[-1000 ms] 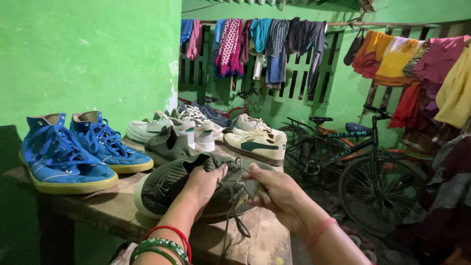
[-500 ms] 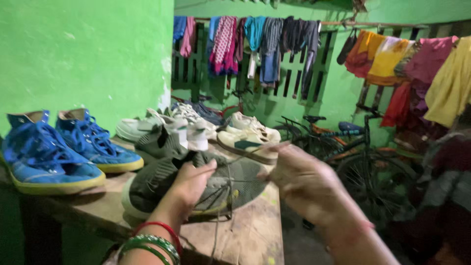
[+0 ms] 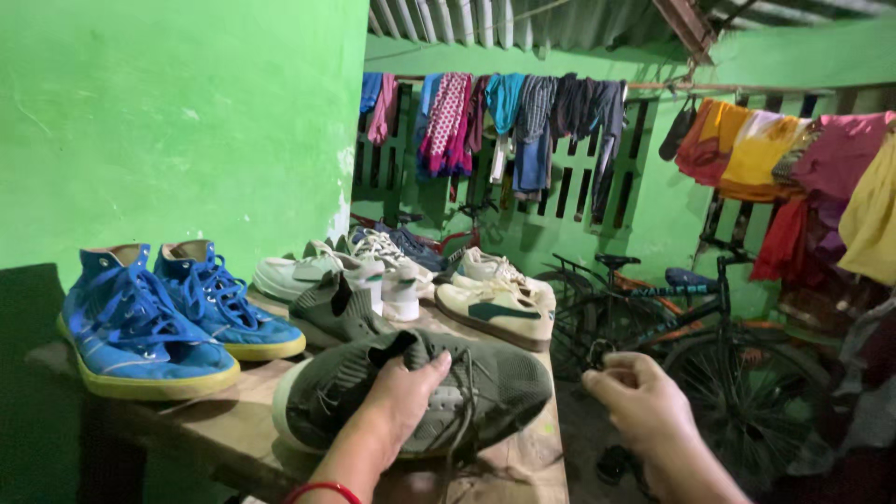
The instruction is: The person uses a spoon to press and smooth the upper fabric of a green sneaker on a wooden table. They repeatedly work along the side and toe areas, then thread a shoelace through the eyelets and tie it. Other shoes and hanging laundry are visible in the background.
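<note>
Grey knit sneaker [image 3: 420,392] lies on its side at the front edge of the wooden counter [image 3: 233,420], and my left hand [image 3: 403,397] presses flat over its tongue, fingers spread, pinning rather than gripping it. My right hand [image 3: 644,397] hangs off to the side, past the counter's end, fingertips pinched together; I think it holds the lace end, though the thread is too thin to make out. To do this cleanly I'd keep the pinning palm firm and draw the lace evenly. Its grey mate [image 3: 341,313] sits just behind, blue high-tops [image 3: 159,322] to the left, white sneakers [image 3: 495,299] further back, a bicycle [image 3: 691,317] beyond.
</note>
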